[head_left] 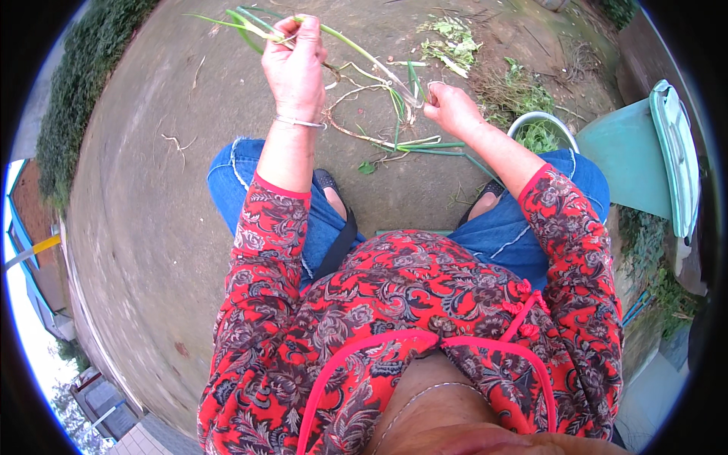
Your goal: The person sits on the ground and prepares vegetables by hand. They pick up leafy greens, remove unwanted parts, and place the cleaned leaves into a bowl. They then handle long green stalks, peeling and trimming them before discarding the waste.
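My left hand (296,62) is raised in front of me, gripping green onions by their leafy part. Green leaf tips stick out to its left. One green onion stalk (364,51) slants from that hand down to its whitish root end, beside my right hand (455,111). The right fingers are pinched at this end; what exactly lies between them is partly hidden. On the concrete ground below are loose green onion leaves (432,146) and a stripped brownish stalk (355,133).
A metal basin (540,118) with leafy greens stands by my right knee, beside a teal plastic container (620,156). Beyond lie pale leaf scraps (452,42) and a heap of withered stems and roots (509,91). A hedge (85,85) runs along the far left.
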Motion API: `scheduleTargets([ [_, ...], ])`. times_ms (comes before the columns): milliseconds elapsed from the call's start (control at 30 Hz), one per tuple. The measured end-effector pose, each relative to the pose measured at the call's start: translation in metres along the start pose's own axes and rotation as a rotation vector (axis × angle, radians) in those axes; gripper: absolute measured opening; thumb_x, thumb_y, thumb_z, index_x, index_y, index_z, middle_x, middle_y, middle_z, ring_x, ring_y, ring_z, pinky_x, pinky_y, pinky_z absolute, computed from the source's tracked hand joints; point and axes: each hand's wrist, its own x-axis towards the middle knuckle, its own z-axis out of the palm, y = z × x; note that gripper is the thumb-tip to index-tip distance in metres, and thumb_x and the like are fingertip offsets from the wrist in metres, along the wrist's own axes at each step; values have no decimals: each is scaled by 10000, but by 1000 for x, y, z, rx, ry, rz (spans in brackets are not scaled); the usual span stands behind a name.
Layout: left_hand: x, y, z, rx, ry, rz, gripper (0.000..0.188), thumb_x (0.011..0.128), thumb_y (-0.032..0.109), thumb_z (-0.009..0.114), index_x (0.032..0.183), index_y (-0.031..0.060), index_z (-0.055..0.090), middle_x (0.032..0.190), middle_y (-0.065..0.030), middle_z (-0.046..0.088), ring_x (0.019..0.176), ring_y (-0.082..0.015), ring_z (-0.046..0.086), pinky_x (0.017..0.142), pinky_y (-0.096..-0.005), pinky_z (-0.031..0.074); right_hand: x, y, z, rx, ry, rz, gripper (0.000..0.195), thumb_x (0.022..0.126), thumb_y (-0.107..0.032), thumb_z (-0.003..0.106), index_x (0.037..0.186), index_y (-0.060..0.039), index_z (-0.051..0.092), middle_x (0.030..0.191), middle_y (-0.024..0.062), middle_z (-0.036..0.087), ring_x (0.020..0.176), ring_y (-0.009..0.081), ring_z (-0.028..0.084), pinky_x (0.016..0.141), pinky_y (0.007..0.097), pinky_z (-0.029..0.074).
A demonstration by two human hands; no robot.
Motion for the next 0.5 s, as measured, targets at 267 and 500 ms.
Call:
scheduleTargets([
  [267,11,10,-14,7,32,82,70,891,63,631,901,55,563,733,3,545,569,-52,413,480,-197,304,7,21,24,-512,-33,-89,140,826,-126,580,931,-43,621,993,114,646,972,294,648,748,443,542],
  [500,35,30,-43,-53,118,196,78,906,67,608,889,79,533,753,-6,534,583,-83,437,479,-212,322,4,49,49,-848,-442,-58,246,848,-108,564,1061,-96,687,1121,103,645,1046,242,635,764,389,553],
])
